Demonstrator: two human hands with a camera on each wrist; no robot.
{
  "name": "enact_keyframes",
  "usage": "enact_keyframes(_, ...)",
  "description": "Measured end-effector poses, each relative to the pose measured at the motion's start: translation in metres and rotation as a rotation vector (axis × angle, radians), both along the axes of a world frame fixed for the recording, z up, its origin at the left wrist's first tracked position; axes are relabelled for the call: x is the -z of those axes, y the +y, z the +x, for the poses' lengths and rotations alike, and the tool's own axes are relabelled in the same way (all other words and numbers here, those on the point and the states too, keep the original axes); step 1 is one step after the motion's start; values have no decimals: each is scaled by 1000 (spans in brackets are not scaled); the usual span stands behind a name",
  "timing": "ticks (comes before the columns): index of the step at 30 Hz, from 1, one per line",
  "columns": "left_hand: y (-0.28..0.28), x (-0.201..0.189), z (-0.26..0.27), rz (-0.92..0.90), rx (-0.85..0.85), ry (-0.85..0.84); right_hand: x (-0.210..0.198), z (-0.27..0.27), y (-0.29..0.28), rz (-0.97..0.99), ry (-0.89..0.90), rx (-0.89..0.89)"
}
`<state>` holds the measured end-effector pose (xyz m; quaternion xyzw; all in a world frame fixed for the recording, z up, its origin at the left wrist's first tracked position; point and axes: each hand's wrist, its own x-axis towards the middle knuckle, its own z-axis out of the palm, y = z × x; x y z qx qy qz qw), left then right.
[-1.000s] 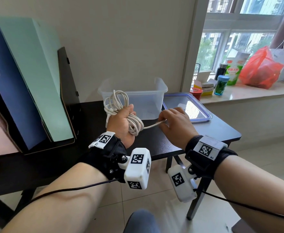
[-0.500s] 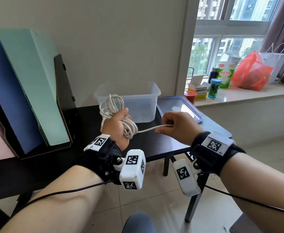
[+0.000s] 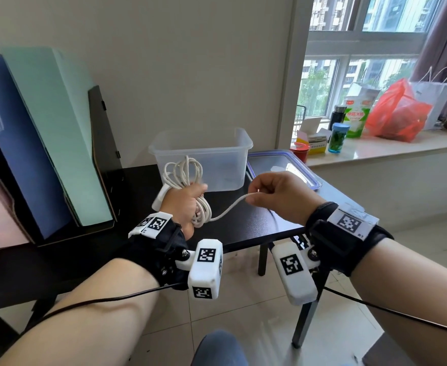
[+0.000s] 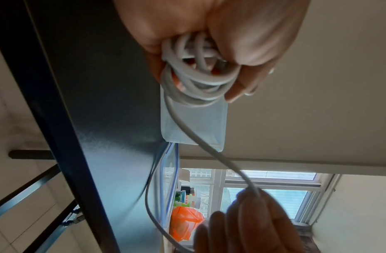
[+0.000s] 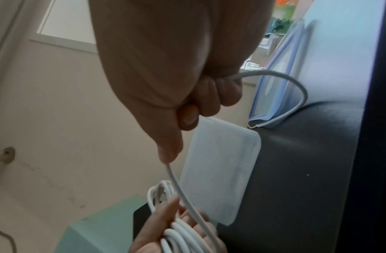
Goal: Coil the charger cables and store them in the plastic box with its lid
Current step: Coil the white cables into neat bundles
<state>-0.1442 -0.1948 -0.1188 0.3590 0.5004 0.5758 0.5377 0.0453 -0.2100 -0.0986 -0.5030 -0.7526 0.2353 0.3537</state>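
Note:
My left hand (image 3: pixel 188 200) grips a bundle of white charger cable (image 3: pixel 184 171) coiled in several loops, held above the black table (image 3: pixel 256 223). In the left wrist view the loops (image 4: pixel 198 75) fill my palm. A free strand (image 3: pixel 227 210) runs right to my right hand (image 3: pixel 270 192), which pinches it between thumb and curled fingers; the right wrist view shows the strand (image 5: pixel 176 181) leaving my thumb. Behind stands the clear plastic box (image 3: pixel 203 157), open. Its blue-rimmed lid (image 3: pixel 277 165) lies flat to the right, and the cable's tail (image 5: pixel 296 95) trails towards it.
Blue and green file holders (image 3: pixel 53 138) stand at the table's left. A windowsill at right carries a red bag (image 3: pixel 399 112), bottles and a small red cup (image 3: pixel 300 150). The table's front edge runs just below my wrists, with tiled floor (image 3: pixel 243 313) beneath.
My right hand has drawn the free strand to the right and slightly up, away from the coil, lengthening the span between the hands. The left hand keeps its grip on the loops.

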Motion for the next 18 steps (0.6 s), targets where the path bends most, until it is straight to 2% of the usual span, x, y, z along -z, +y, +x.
enact_keyframes(5,-11,-2,8,63,107,14,-2,-10,4,34,64,20)
enact_keyframes(8,-13,1,9,127,203,70,-1,-16,3,33,133,59)
enact_keyframes(13,-14,3,12,167,415,214,-3,-31,2,89,121,121)
enact_keyframes(15,-16,3,15,164,379,229,-2,-34,3,91,122,132)
enact_keyframes(18,-18,4,16,139,277,207,1,-25,5,109,30,158)
